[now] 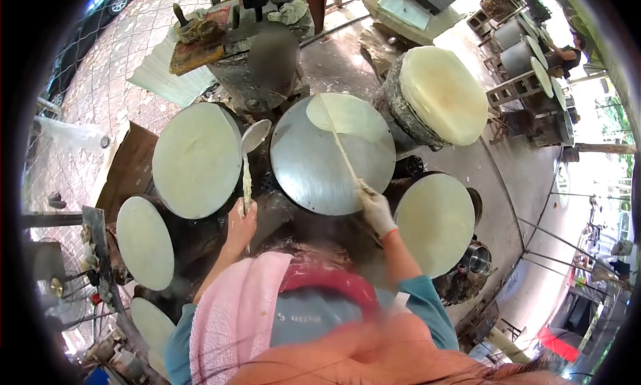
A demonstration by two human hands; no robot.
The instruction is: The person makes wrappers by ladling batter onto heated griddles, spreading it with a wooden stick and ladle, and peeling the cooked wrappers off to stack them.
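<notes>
Batter [342, 113] covers the far part of the round metal griddle [314, 165] in front of me; the rest of its surface is bare metal. My right hand [375, 210], in a pale glove, grips a long thin stick [341, 149] whose far end reaches the batter. To the left, my left hand [242, 221] is closed round the handle of a ladle [256, 136]. The ladle's bowl is between the bare griddle and a batter-covered griddle [197, 160]. Another covered griddle [435, 225] lies just right of my right hand.
A stack of pale flat sheets [446, 95] rests on a round support at the upper right. More covered griddles [145, 243] stand at the left. A cluttered stand [230, 45] is beyond. Another person [567, 55] is at the far right.
</notes>
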